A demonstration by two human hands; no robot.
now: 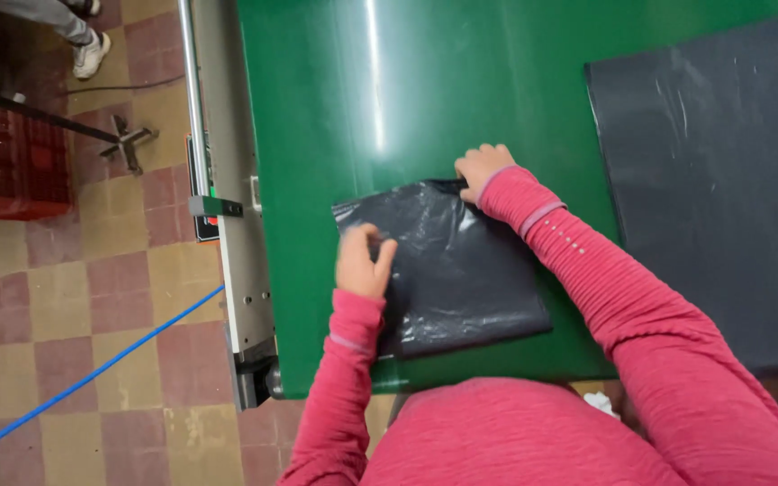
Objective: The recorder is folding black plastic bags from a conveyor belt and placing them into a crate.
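**Two hands on a black plastic bag**

The black bag (447,265) lies near the green table (317,135)'s front-left corner. Left hand (364,261) pinches its left edge; right hand (481,171) presses its far edge, fingers curled. A grey sheet (722,180) lies well apart, right.

Pink ribbed long-sleeved top (533,432), banded cuffs

Left hand (364,261) curls loosely, thumb and fingers bent inward, wrist straight; right hand (482,171) reaches further out, knuckles up, fingers tucked under, both pink-sleeved arms extended forward
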